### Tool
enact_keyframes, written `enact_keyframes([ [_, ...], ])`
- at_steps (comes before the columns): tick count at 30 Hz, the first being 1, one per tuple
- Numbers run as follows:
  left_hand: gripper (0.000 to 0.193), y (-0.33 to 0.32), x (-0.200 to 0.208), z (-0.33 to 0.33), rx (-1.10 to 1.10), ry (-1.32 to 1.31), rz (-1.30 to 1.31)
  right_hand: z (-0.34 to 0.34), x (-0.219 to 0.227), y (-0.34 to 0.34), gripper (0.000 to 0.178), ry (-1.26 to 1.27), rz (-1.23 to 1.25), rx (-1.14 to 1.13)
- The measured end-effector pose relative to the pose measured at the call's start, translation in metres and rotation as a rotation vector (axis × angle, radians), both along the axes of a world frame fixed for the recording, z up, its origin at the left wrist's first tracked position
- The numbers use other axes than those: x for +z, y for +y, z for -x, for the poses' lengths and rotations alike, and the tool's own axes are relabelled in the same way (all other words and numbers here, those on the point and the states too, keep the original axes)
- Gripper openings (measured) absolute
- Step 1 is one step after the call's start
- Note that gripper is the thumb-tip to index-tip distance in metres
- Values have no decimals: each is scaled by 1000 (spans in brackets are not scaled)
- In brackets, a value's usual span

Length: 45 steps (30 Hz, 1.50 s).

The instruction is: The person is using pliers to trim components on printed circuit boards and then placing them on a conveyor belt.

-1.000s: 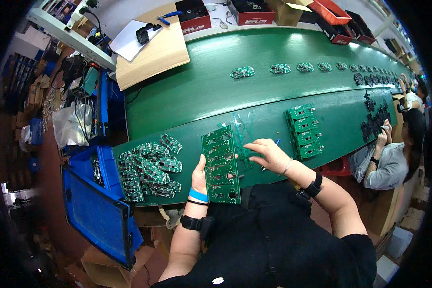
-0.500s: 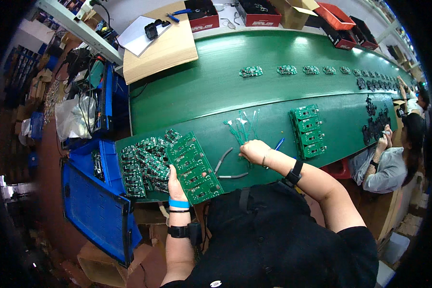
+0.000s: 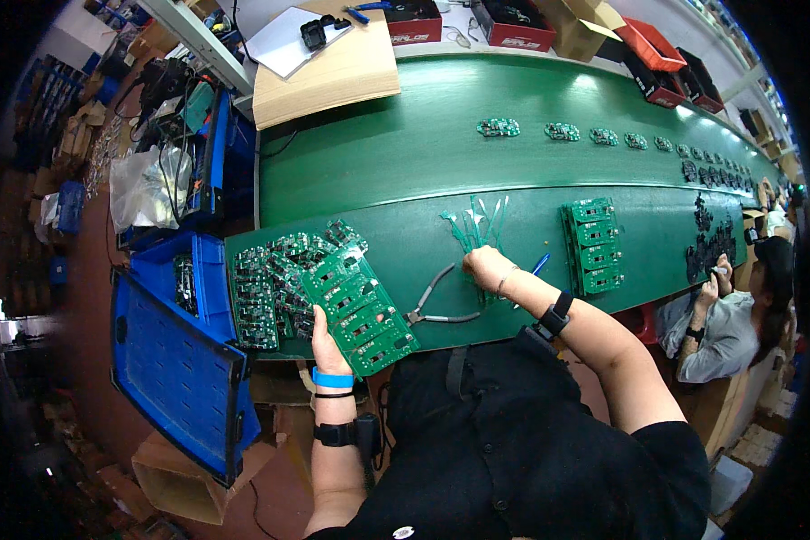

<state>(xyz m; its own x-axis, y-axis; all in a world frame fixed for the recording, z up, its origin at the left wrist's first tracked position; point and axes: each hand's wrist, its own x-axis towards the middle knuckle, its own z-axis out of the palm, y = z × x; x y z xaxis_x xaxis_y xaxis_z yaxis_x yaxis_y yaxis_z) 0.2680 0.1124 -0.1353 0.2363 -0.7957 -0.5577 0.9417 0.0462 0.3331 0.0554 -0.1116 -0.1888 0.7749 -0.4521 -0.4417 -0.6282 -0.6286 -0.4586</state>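
My left hand point(image 3: 329, 347) grips the lower left edge of a green circuit board panel point(image 3: 355, 310), which is held tilted above the bench. The panel carries a row of several small boards. My right hand point(image 3: 489, 268) is closed over the near end of a loose bundle of thin green board strips point(image 3: 477, 225); its fingertips are partly hidden. Between my hands lie grey-handled pliers point(image 3: 439, 310), their jaws beside the panel. A blue pen point(image 3: 541, 264) rests just right of my right hand.
Small populated boards point(image 3: 256, 301) are heaped left of the panel, beside a blue bin point(image 3: 211, 288). A stack of green panels point(image 3: 594, 247) stands to the right. Single boards point(image 3: 498, 128) line the far bench. A co-worker point(image 3: 724, 315) sits at the right with small black parts.
The view has shifted, so the bench appears farther right. The panel in my left hand has moved off the pliers, uncovering their jaws. My right hand stays at the strips.
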Motion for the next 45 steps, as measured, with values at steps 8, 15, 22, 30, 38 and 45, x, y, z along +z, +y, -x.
enact_keyframes([
  [8, 56, -20, 14, 5, -2, 21, 72, 7, 13, 24, 25, -304, 168, 303],
  [15, 54, -45, 12, 19, -132, -50, 87, 68, 57, -3, 10, -555, -19, -134],
  [22, 48, -95, 19, 61, -227, -31, 39, 226, 85, -48, 11, -531, 200, -1052],
  [30, 51, -160, 27, 120, -342, -116, -6, 358, 34, -64, 11, -140, 281, -1264],
  [38, 45, -199, 40, 165, -372, -223, -115, 438, 5, -111, 11, -16, 400, -1622],
  [45, 44, -202, 37, 178, -321, -286, -203, 479, -8, -164, 26, 303, 597, -1619],
])
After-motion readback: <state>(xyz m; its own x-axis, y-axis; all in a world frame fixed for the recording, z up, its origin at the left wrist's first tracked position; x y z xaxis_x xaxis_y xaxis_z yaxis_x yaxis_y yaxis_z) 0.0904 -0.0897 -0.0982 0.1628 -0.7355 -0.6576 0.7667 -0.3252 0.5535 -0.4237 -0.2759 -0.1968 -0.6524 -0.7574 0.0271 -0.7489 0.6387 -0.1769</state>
